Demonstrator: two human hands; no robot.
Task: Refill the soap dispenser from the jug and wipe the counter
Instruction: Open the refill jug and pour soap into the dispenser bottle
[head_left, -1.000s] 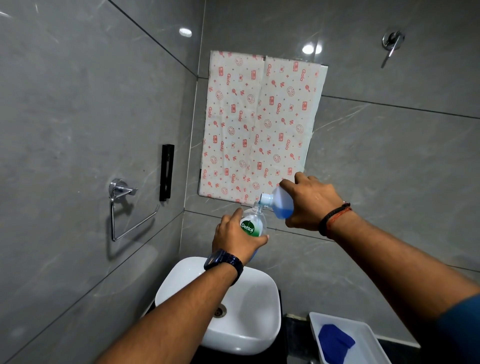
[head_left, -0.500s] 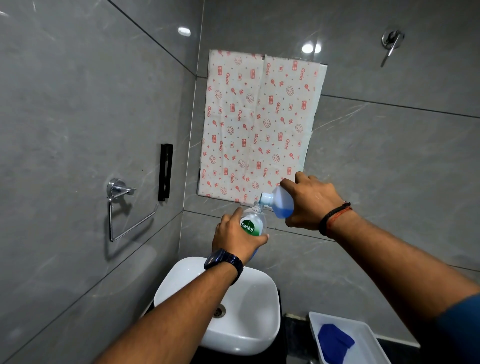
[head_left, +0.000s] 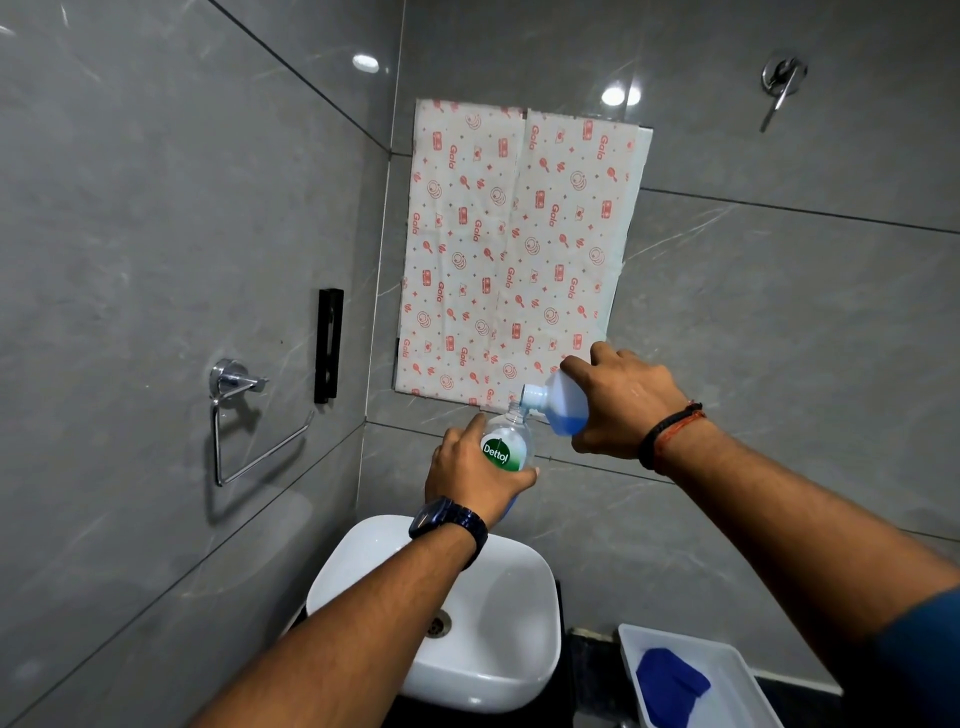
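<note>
Left hand grips Dettol dispenser bottle; right hand holds tilted jug, spout at its mouth. White basin below. Tray with blue cloth at table's right edge.

The tipped jug with blue liquid meets the open neck of the clear Dettol dispenser.

"Dettol" stands on the soap dispenser; "Gala" repeats in red across the wall sheet.

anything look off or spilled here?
No spill visible. One oddity: a printed paper sheet covers the wall panel above the sink. The jug pours into the Dettol dispenser held over the sink.
</note>
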